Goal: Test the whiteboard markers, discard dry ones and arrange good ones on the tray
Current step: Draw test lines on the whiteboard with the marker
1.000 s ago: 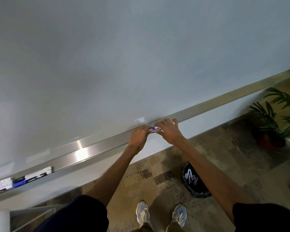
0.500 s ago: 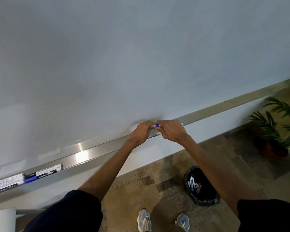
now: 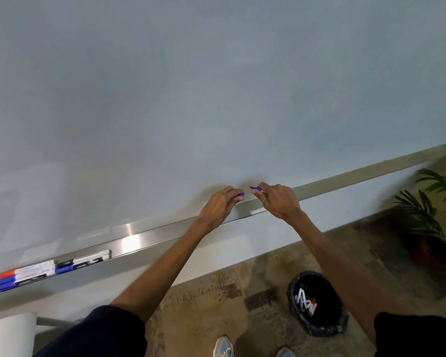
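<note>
My right hand [image 3: 277, 202] grips a blue marker [image 3: 256, 188] whose bare tip points left, close to the whiteboard [image 3: 216, 99]. My left hand [image 3: 220, 206] pinches the marker's blue cap [image 3: 240, 195], a small gap away from the tip. Both hands hover just above the metal tray [image 3: 152, 237] along the board's bottom edge. Several capped markers [image 3: 54, 267], blue, red and black, lie in a row at the tray's left end. A small white object [image 3: 257, 210] rests on the tray's lip under my right hand.
A black-lined waste bin [image 3: 317, 305] with marker-like items inside stands on the floor below my right arm. A potted plant [image 3: 433, 228] is at the right. A white roll [image 3: 9, 336] sits at bottom left. My shoes [image 3: 224, 347] stand on patterned carpet.
My hands rose from the tray and pulled apart: the cap came off in my left hand and the marker's tip is now bare in my right.
</note>
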`<state>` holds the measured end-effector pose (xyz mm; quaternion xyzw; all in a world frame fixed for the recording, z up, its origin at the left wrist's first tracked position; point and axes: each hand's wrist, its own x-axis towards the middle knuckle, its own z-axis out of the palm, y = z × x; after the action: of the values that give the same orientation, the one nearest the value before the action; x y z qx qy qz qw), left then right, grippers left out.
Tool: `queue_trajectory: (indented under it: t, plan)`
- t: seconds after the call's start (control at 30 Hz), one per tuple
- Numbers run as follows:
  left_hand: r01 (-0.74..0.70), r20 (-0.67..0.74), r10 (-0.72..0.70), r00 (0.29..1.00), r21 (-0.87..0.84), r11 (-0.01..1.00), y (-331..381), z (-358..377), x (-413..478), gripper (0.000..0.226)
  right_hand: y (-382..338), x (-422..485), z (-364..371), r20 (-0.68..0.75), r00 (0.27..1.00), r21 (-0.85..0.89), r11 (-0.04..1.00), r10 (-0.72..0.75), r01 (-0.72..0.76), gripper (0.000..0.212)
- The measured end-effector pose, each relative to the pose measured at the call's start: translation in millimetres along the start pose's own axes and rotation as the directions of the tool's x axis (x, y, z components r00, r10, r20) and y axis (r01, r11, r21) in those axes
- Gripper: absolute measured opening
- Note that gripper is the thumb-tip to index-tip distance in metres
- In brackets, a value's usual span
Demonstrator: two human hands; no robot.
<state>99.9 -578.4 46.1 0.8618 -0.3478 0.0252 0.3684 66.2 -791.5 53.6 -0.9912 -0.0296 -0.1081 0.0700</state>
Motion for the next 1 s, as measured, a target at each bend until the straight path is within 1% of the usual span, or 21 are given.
queue_trajectory:
  t: [0.07, 0.13, 0.2, 0.27, 0.33, 0.43, 0.53, 0.6, 0.7, 0.77, 0.8, 0.9, 1.0]
  plan:
    - [0.063, -0.099, -0.071, 0.993, -0.076, 0.995, 3.5, -6.1, -3.7, 0.021, -6.2, 4.6, -5.7, -0.061, 0.996, 0.099, 0.993, 0.063, -0.057, 0.058]
    - [0.121, -0.200, -0.153, 0.968, -0.162, 0.979, 10.3, -15.8, -5.2, 0.015, -16.4, 10.9, -15.1, -0.127, 0.985, 0.201, 0.975, 0.121, -0.094, 0.063]
    - [0.140, -0.287, -0.196, 0.937, -0.205, 0.969, 20.8, -28.5, -2.5, 0.013, -31.3, 19.1, -29.8, -0.186, 0.971, 0.298, 0.950, 0.152, -0.092, 0.056]
    - [0.124, -0.379, -0.201, 0.903, -0.219, 0.968, 34.6, -44.7, 4.5, 0.013, -49.2, 30.1, -49.0, -0.238, 0.955, 0.398, 0.915, 0.176, -0.069, 0.047]
    - [0.089, -0.469, -0.192, 0.862, -0.233, 0.968, 50.9, -64.7, 13.4, 0.013, -68.1, 42.5, -71.3, -0.280, 0.945, 0.491, 0.871, 0.170, -0.011, 0.038]
    - [0.010, -0.593, -0.176, 0.786, -0.273, 0.962, 75.3, -97.9, 27.2, 0.015, -93.3, 60.7, -109.1, -0.350, 0.933, 0.600, 0.785, 0.082, 0.156, 0.028]
    - [-0.060, -0.688, -0.165, 0.706, -0.290, 0.955, 93.2, -132.1, 39.3, 0.018, -114.1, 75.6, -142.5, -0.452, 0.892, 0.619, 0.719, -0.004, 0.316, 0.022]
    - [-0.093, -0.742, -0.115, 0.660, -0.233, 0.968, 100.6, -152.5, 46.8, 0.017, -127.0, 83.2, -161.9, -0.504, 0.864, 0.669, 0.635, 0.006, 0.386, 0.022]
    - [-0.110, -0.802, -0.088, 0.590, -0.188, 0.976, 108.5, -180.6, 57.1, 0.020, -144.6, 91.8, -193.7, -0.468, 0.882, 0.817, 0.408, 0.054, 0.409, 0.027]
    - [-0.126, -0.828, -0.058, 0.558, -0.153, 0.980, 114.4, -197.3, 62.7, 0.022, -152.8, 96.8, -216.3, -0.465, 0.885, 0.858, 0.267, 0.037, 0.439, 0.030]
    - [-0.130, -0.840, -0.017, 0.542, -0.104, 0.986, 117.7, -204.9, 65.3, 0.023, -155.8, 98.9, -227.5, -0.470, 0.882, 0.864, 0.220, 0.029, 0.453, 0.029]
    - [-0.130, -0.860, 0.159, 0.486, 0.109, 0.986, 130.7, -225.6, 74.6, 0.026, -163.5, 104.5, -258.7, -0.516, 0.857, 0.847, 0.150, 0.006, 0.509, 0.023]
    - [-0.131, -0.853, 0.337, 0.398, 0.311, 0.941, 147.3, -248.1, 89.9, 0.030, -170.1, 109.8, -289.7, -0.577, 0.816, 0.810, 0.130, 0.000, 0.572, 0.025]
